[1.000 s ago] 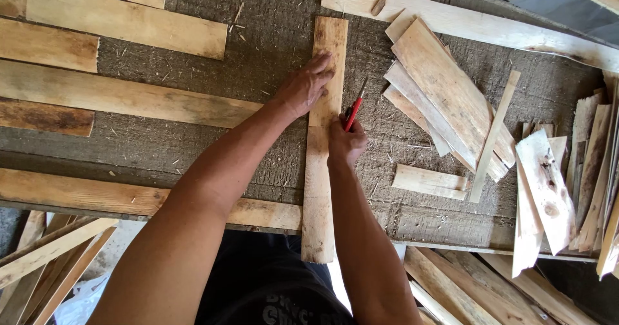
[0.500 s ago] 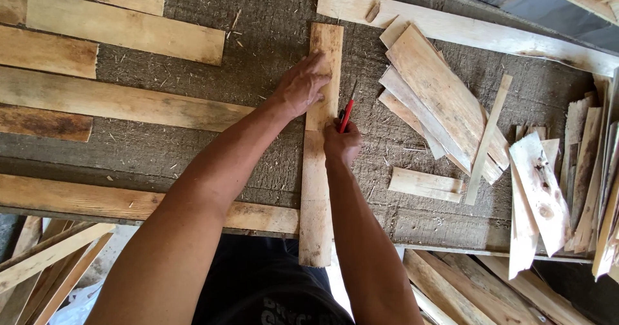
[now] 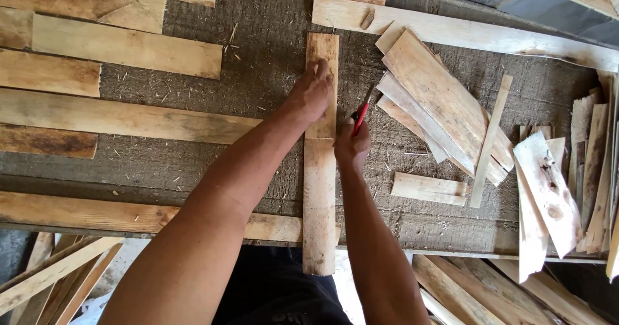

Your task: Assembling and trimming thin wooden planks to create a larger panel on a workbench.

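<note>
A narrow wooden board (image 3: 320, 189) is laid lengthwise on the rough workbench (image 3: 258, 35), its near end overhanging the bench edge. Beside its right edge, a red pencil (image 3: 360, 117) is pinched in the closed fingers of the right hand (image 3: 351, 146). Farther up, the board is pressed flat under the left hand (image 3: 312, 93), fingers together. Marking appears to be the step in hand; a steady hold and a straight stroke are judged necessary. A pile of offcut slats (image 3: 445, 106) lies beyond.
</note>
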